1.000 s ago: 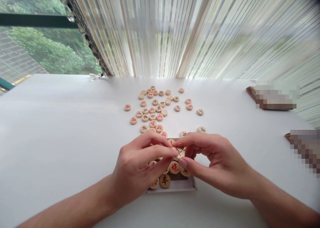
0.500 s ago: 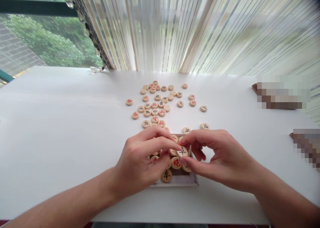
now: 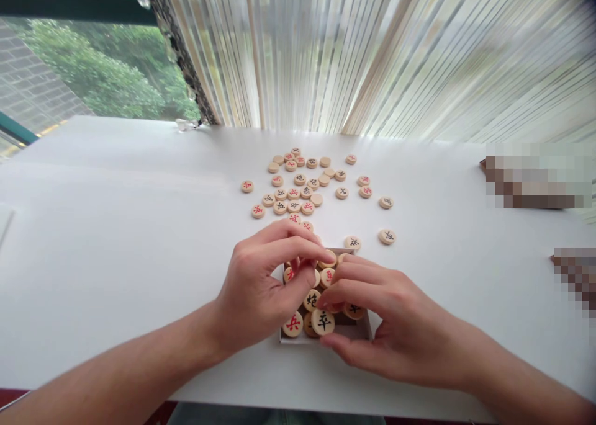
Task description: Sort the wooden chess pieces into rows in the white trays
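My right hand (image 3: 372,307) grips a Chinese chess piece (image 3: 323,321) with a black character between thumb and fingers, low over the shallow box (image 3: 358,332). The piece is round, pale wood, and covers part of another piece beneath it. My left hand (image 3: 274,276) is over the box's left side, thumb and index finger apart. Its index fingertip is at a plain-looking piece (image 3: 327,259) near the box's far wall; the other fingers are partly hidden. Several pieces with red or black characters lie in the box, including a red-marked one (image 3: 292,324) at the near left corner.
Many more chess pieces (image 3: 293,193) are scattered on the white table (image 3: 139,239) beyond the box. Two brown objects (image 3: 526,192), partly blurred out, are at the right. A string curtain (image 3: 298,53) and a window stand behind the table.
The black-marked piece, earlier up between both hands, has come nearer and lower in my right hand. My left hand has drawn away from it. The view has shifted slightly.
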A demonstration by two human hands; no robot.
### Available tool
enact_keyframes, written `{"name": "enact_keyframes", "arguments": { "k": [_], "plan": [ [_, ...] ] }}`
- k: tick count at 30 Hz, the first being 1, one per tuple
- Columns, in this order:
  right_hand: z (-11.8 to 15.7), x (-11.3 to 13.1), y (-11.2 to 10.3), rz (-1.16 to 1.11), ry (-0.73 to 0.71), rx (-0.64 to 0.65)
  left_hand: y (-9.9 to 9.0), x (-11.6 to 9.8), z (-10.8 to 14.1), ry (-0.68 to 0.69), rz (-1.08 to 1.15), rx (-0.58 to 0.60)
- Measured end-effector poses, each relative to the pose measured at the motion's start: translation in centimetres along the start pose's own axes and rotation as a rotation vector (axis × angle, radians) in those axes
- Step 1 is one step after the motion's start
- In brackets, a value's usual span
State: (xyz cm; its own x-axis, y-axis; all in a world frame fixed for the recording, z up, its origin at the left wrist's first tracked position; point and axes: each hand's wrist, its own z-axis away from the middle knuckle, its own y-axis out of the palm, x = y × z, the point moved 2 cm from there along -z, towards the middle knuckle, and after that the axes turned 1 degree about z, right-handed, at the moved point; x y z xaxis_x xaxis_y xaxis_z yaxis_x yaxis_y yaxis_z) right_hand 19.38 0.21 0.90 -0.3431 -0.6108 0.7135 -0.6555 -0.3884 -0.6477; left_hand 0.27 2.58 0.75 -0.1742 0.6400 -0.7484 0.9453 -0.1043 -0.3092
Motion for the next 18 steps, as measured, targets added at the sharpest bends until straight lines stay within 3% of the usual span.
{"name": "enact_keyframes", "arguments": {
  "k": [18],
  "plan": [
    [0.11, -0.20, 0.82, 0.089, -0.072, 0.037, 0.03, -0.08, 0.21, 0.013, -0.021, 0.019]
  ]
}}
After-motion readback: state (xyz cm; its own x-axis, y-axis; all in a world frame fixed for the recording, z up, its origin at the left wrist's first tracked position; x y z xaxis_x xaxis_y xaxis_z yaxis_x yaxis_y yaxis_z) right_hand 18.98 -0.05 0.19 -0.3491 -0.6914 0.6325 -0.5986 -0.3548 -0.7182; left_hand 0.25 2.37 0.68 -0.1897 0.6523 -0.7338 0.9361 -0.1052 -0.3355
